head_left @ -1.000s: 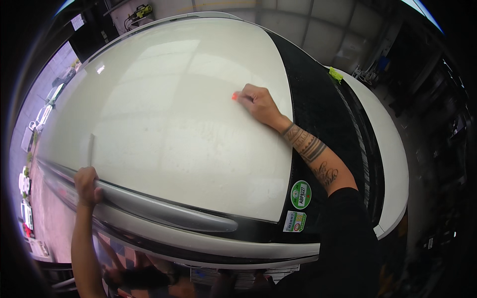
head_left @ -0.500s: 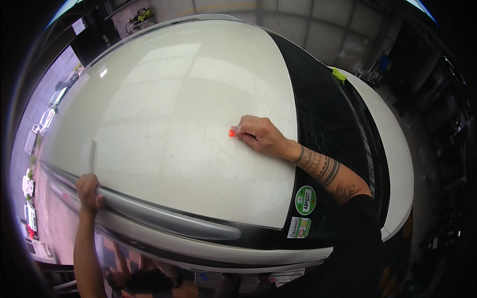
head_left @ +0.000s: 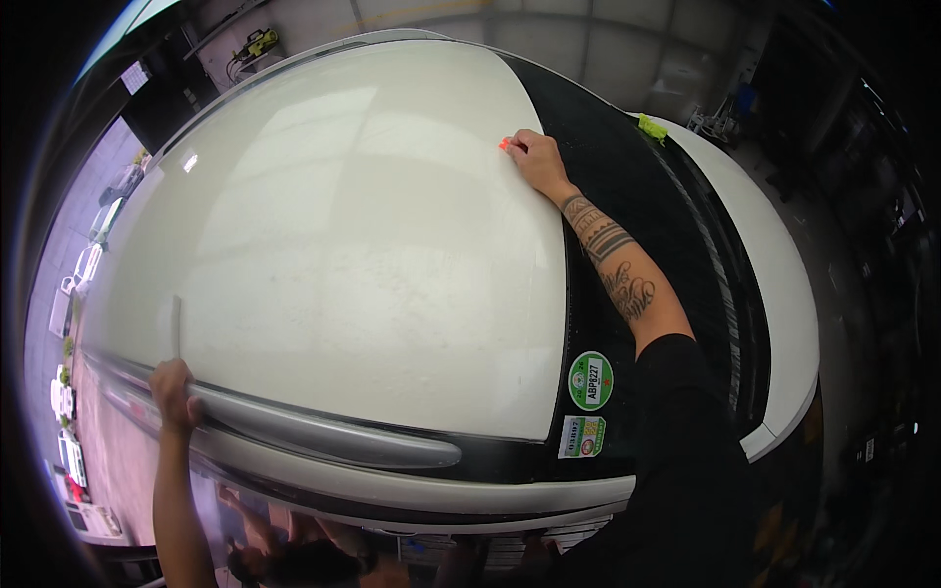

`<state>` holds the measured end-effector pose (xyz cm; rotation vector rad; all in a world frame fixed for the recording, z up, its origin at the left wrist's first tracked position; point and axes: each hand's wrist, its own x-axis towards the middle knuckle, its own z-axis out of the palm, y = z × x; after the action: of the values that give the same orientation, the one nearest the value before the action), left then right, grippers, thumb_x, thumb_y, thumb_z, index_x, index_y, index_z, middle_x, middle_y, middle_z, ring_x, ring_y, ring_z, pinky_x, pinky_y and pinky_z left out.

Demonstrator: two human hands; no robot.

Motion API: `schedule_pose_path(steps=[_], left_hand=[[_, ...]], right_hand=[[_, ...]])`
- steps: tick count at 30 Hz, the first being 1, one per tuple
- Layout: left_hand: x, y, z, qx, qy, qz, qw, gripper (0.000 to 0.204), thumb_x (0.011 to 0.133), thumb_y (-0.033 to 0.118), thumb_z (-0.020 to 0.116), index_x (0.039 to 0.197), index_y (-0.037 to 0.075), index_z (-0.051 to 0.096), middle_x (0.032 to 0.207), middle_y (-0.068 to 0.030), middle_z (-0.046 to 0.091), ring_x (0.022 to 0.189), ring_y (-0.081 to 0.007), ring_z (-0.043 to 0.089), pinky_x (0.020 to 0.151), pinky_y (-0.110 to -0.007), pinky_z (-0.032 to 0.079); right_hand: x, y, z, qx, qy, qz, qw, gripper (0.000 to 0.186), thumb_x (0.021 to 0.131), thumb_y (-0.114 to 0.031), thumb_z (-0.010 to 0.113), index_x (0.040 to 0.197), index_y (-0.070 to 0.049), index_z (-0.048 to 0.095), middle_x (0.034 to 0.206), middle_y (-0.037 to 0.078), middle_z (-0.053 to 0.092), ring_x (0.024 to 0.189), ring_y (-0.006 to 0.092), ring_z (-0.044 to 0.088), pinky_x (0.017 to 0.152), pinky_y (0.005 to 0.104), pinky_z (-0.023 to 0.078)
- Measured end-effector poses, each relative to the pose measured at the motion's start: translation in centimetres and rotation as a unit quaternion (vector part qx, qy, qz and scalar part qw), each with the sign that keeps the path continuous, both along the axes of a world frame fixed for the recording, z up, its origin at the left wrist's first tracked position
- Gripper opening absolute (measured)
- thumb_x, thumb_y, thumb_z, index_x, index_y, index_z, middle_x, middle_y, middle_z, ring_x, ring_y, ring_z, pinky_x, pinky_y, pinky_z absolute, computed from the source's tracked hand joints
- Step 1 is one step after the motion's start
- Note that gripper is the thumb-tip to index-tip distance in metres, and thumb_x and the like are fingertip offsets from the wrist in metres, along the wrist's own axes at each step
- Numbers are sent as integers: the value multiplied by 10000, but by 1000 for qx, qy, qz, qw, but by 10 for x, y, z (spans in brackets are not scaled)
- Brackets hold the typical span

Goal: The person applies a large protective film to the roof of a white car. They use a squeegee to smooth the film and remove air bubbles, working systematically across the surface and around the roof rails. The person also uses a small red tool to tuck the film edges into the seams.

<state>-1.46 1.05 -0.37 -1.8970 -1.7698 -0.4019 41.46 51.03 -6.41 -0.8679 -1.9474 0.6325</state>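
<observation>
Sm. orange-red pc [head_left: 505, 144], mostly hidden, nr front edge of white car roof [head_left: 343, 255], twd far corner; contact w/ roof unclear. Roof glossy, w/ pale reflections. Silver roof rail [head_left: 323, 423], smooth, runs lengthwise along roof's near edge, its tapered end just short of near front corner.

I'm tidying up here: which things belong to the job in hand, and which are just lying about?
In use:
orange-red piece, in the right grip
white car roof
silver roof rail, held by left grip

Seemingly lying about:
yellow-green cloth
yellow-and-black machine
</observation>
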Motion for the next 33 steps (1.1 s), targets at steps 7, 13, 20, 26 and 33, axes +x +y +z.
schedule_pose_path(steps=[7, 13, 20, 26, 33], left_hand=[[-3, -27, 7, -13, 20, 31, 999, 673, 887, 652, 268, 633, 42, 390, 618, -149, 365, 556, -331, 390, 546, -417, 281], [2, 1, 2, 9, 16, 3, 1000, 682, 886, 659, 267, 630, 39, 391, 612, -141, 368, 551, -323, 388, 554, -412, 285], [1, -20, 3, -12, 10, 17, 1000, 673, 890, 655, 286, 637, 42, 395, 616, -147, 378, 561, -335, 401, 549, -418, 291], [-5, -14, 5, -6, 21, 22, 1000, 678, 884, 660, 288, 636, 38, 399, 617, -152, 386, 560, -339, 409, 543, -424, 295], [9, 4, -1, 11, 9, -10, 1000, 657, 887, 641, 306, 635, 41, 399, 608, -157, 383, 552, -346, 414, 528, -430, 295]], right_hand=[[-33, -120, -1, 103, 47, 293, 949, 101, 838, -37, 644, 781, 30, 596, 712, 129, 601, 672, 201, 604, 683, 287, 474], [11, 0, -11, 1, 3, -14, 1000, 139, 881, -90, 615, 828, 38, 628, 775, 149, 669, 676, 171, 629, 667, 286, 509], [-13, -101, -1, 88, 48, 208, 973, 120, 856, -19, 631, 775, 49, 575, 709, 143, 588, 658, 223, 598, 643, 316, 481], [-10, -49, -19, 118, 50, 81, 989, 112, 857, -47, 614, 799, 46, 593, 709, 155, 617, 589, 211, 577, 585, 328, 466], [38, -45, -18, 96, 10, 9, 995, 134, 869, -75, 618, 809, 44, 604, 732, 154, 614, 605, 222, 569, 595, 342, 461]])
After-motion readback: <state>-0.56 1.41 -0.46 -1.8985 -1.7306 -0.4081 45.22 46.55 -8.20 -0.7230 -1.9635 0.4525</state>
